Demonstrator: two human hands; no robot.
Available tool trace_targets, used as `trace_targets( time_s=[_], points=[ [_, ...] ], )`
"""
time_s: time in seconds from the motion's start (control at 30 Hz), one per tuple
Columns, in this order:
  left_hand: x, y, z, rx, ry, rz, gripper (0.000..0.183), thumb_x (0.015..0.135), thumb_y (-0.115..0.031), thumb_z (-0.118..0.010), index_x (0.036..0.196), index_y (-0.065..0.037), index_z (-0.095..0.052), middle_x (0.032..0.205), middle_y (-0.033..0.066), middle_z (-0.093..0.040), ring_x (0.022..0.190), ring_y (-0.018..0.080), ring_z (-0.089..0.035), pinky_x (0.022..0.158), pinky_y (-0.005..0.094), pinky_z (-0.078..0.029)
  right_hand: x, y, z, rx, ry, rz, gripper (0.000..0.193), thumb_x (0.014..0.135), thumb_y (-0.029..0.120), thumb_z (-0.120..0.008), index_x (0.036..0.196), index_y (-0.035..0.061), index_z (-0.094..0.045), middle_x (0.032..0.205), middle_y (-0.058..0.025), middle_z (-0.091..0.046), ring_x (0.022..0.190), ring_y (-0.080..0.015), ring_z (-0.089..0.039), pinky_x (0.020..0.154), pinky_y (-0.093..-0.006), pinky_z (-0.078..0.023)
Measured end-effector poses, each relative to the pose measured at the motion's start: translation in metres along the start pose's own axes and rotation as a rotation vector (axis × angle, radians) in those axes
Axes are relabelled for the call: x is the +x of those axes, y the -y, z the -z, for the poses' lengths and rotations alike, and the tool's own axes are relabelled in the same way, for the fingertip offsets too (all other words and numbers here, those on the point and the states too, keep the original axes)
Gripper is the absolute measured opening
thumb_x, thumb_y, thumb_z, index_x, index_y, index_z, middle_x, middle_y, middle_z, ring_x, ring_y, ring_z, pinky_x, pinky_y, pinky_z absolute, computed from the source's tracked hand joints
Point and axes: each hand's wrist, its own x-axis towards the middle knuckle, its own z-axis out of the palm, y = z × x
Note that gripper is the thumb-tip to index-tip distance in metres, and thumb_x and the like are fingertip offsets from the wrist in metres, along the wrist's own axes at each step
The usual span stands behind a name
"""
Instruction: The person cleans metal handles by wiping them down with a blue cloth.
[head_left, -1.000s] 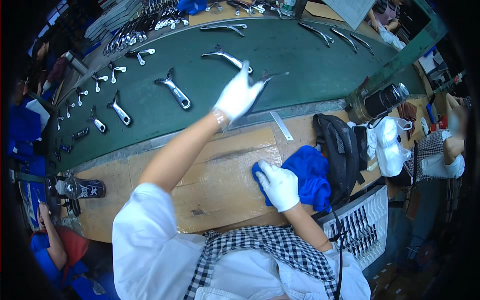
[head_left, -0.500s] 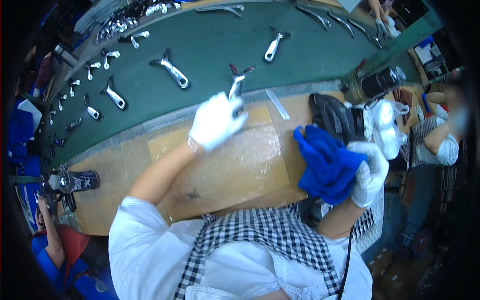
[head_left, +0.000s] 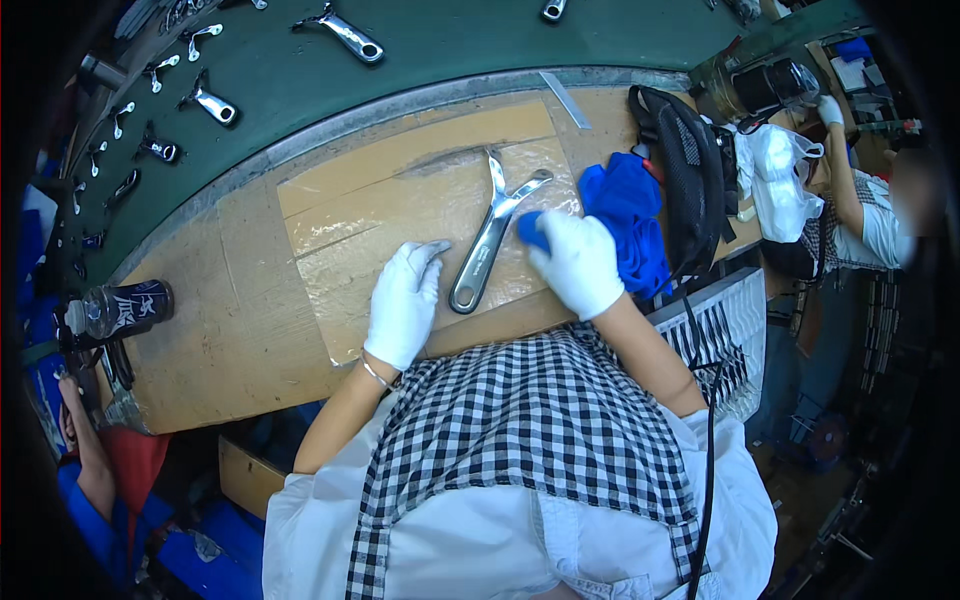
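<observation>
A shiny Y-shaped metal handle (head_left: 483, 250) with a hole in its near end lies on the plastic-covered cardboard (head_left: 350, 210) before me, its two prongs pointing away. My left hand (head_left: 405, 305), in a white glove, is beside the handle's left side, fingers loosely bent and apart from it, with nothing visible in them. On the other side, my gloved right hand (head_left: 585, 262) grips a small rounded blue pad (head_left: 533, 231), close to the right prong. Whether it is sponge or folded cloth, I cannot tell. A crumpled blue cloth (head_left: 628, 215) lies right of that hand.
Several more metal handles (head_left: 350, 38) lie on the green belt (head_left: 440, 50) beyond the bench. A flat metal strip (head_left: 566, 100) lies at the bench's far edge. To the right are a black mesh bag (head_left: 682, 175) and a white plastic bag (head_left: 783, 180); a dark bottle (head_left: 125, 308) is left.
The metal handle moved from my left hand over the belt edge onto the cardboard. My right hand left the blue cloth, came inward and now grips the blue pad. The view shifted.
</observation>
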Motion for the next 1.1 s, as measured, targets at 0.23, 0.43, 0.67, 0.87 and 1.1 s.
trace_targets(
  time_s=[0.23, 0.43, 0.67, 0.87, 1.1],
  points=[
    [-0.007, 0.001, 0.004, 0.045, 0.058, -0.003, 0.023, 0.094, -0.016, -0.063, 0.116, -0.008, -0.068, 0.101, 0.0113, -0.066, 0.096, 0.0315, -0.063, 0.084, 0.0411, -0.050, 0.046, 0.017, 0.023, 0.156, -0.316, -0.162, 0.033, 0.082, 0.029, -0.077, 0.099, 0.0056, -0.060, 0.086, -0.0139, -0.070, 0.078, -0.0362, -0.069, 0.068, -0.0453, -0.054],
    [0.012, -0.023, -0.022, 0.446, 0.228, -0.060, 0.053, 0.078, -0.047, -0.074, 0.107, -0.004, -0.065, 0.075, 0.0136, -0.065, 0.073, 0.0316, -0.065, 0.070, 0.0449, -0.051, 0.073, 0.066, -0.026, -0.108, -0.023, 0.001, 0.017, 0.081, 0.026, -0.069, 0.086, 0.0094, -0.065, 0.076, -0.0130, -0.068, 0.074, -0.0304, -0.069, 0.067, -0.0440, -0.055],
    [0.014, -0.025, -0.022, 0.459, 0.231, -0.031, 0.072, 0.076, -0.040, -0.075, 0.132, 0.002, -0.059, 0.075, 0.0141, -0.066, 0.071, 0.0317, -0.066, 0.069, 0.0447, -0.050, 0.127, 0.048, -0.024, -0.055, 0.122, -0.131, 0.026, 0.094, 0.031, -0.060, 0.089, 0.0066, -0.066, 0.084, -0.0179, -0.071, 0.081, -0.0354, -0.071, 0.072, -0.0480, -0.055],
    [0.011, -0.027, -0.030, 0.501, 0.161, -0.075, 0.067, 0.077, -0.039, -0.075, 0.129, 0.001, -0.062, 0.075, 0.0138, -0.068, 0.070, 0.0310, -0.066, 0.068, 0.0447, -0.051, 0.149, 0.008, -0.022, -0.004, -0.036, -0.039, 0.030, 0.094, 0.036, -0.060, 0.088, 0.0072, -0.064, 0.084, -0.0171, -0.070, 0.079, -0.0380, -0.069, 0.070, -0.0494, -0.054],
    [0.011, -0.026, -0.028, 0.495, 0.204, -0.084, 0.064, 0.081, -0.039, -0.071, 0.130, 0.000, -0.059, 0.076, 0.0133, -0.068, 0.070, 0.0312, -0.067, 0.068, 0.0452, -0.051, 0.104, 0.050, -0.028, -0.014, 0.077, 0.006, 0.022, 0.091, 0.029, -0.060, 0.084, 0.0090, -0.065, 0.076, -0.0143, -0.069, 0.069, -0.0339, -0.069, 0.064, -0.0469, -0.055]
  ],
)
